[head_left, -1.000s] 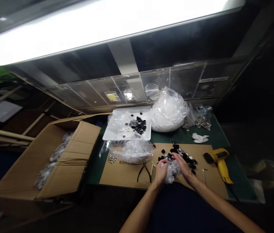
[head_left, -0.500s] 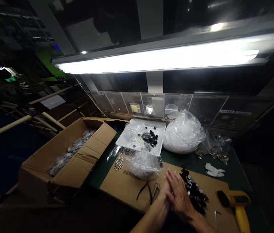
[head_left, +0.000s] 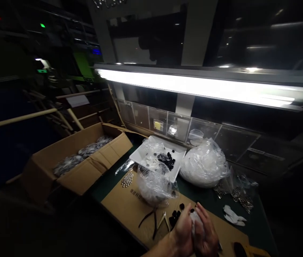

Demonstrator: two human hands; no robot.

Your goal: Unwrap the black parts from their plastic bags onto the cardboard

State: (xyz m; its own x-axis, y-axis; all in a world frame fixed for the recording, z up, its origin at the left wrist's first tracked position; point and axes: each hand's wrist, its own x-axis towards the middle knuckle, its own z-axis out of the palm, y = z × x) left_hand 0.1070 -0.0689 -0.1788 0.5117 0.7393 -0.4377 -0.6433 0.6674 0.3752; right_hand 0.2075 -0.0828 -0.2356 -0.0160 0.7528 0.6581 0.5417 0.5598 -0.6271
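My left hand (head_left: pixel 183 230) and my right hand (head_left: pixel 205 230) are cupped together low over the cardboard sheet (head_left: pixel 119 210). Between the palms is a whitish bundle (head_left: pixel 197 223) with small black pieces at its top; fingers hide most of it. Several small black parts (head_left: pixel 175 217) lie just left of my left hand. Further left are dark-handled pliers (head_left: pixel 154 225) and pale-handled pliers (head_left: pixel 163 218). A clear plastic bag (head_left: pixel 154 185) of whitish contents sits beyond them, beside a patch of small shiny metal pieces (head_left: pixel 127 180).
Behind stands a white tray (head_left: pixel 177 151) with black and white parts. A large bag (head_left: pixel 204 164) is beside it. A white glove (head_left: pixel 234 215) and bagged metal parts (head_left: pixel 241 200) lie right, a yellow tool (head_left: pixel 253 251) front right. An open carton (head_left: pixel 87 175) stands left.
The view has turned, shifting the scene. My hands were pressed palm to palm beside the pile of black parts; now they are cupped around a whitish bundle, and most of that pile is out of sight.
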